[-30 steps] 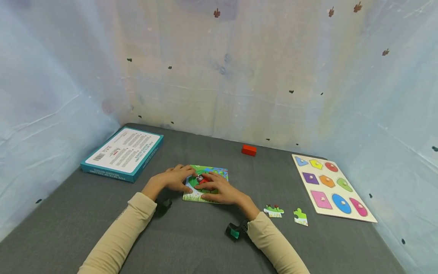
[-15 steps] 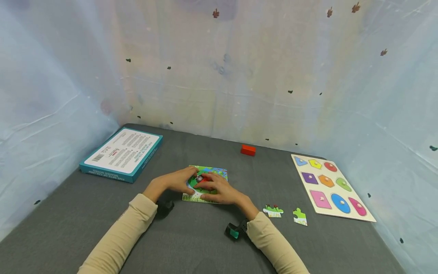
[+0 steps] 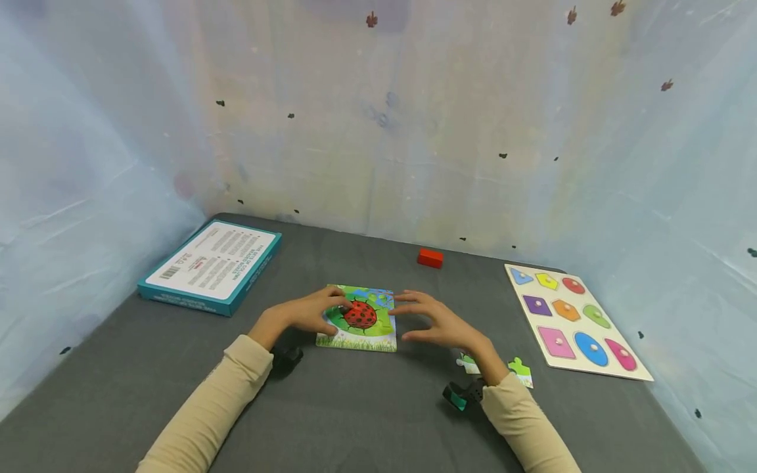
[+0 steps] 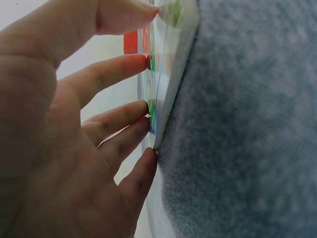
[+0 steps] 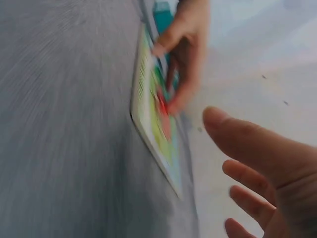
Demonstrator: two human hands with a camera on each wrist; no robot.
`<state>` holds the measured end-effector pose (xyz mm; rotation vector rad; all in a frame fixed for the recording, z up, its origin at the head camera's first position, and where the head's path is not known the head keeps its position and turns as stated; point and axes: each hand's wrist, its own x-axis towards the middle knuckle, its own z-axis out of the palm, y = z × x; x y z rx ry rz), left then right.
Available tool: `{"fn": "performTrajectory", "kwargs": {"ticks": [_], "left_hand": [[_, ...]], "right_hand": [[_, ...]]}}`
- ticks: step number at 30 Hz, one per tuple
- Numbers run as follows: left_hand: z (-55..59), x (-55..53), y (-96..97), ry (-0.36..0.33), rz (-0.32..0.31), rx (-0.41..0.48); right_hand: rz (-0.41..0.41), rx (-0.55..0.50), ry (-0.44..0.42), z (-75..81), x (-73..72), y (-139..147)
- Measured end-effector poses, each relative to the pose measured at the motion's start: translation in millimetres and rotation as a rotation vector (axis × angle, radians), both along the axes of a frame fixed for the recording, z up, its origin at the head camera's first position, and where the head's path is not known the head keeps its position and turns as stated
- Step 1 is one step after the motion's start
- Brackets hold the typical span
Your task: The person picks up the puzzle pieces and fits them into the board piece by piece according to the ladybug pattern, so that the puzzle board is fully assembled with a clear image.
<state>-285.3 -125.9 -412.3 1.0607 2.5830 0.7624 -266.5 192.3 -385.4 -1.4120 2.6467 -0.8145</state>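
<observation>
A square ladybird jigsaw puzzle (image 3: 361, 318) lies on the grey table, its red ladybird showing between my hands in the head view. My left hand (image 3: 309, 311) rests its fingertips on the puzzle's left part; in the left wrist view the spread fingers (image 4: 124, 111) touch its surface. Just off the right edge hovers my right hand (image 3: 440, 320), fingers spread and holding nothing. Beyond it, near the right wrist, lie two loose jigsaw pieces: one (image 3: 467, 362) is partly hidden by the forearm, the other (image 3: 520, 373) partly by the sleeve.
At the back left lies a teal box (image 3: 213, 263) with a white printed face. A red block (image 3: 430, 257) sits near the table's back edge. To the right is a wooden shape board (image 3: 576, 322) with coloured knobbed pieces. Pale sheeting (image 3: 378, 131) surrounds the table.
My right hand has lifted off the puzzle and moved right, uncovering the ladybird and partly covering the loose pieces. My left hand has shifted slightly at first and stays on the puzzle.
</observation>
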Motion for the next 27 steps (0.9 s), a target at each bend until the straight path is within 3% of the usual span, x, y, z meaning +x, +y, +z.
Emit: {"fn": "performTrajectory", "kwargs": {"ticks": [7, 15, 20, 27], "left_hand": [[3.1, -0.1, -2.7, -0.004, 0.01, -0.006], [5.0, 1.4, -1.0, -0.01, 0.008, -0.009], [5.6, 0.7, -1.0, -0.001, 0.0, -0.015], [4.3, 0.5, -1.0, 0.004, -0.006, -0.015]], "right_hand": [[-0.164, 0.027, -0.022, 8.1, 22.1, 65], [-0.279, 0.146, -0.127, 5.0, 41.6, 103], [-0.258, 0.18, -0.22, 2.3, 46.3, 115], [-0.173, 0.16, -0.258, -5.7, 41.3, 118]]}}
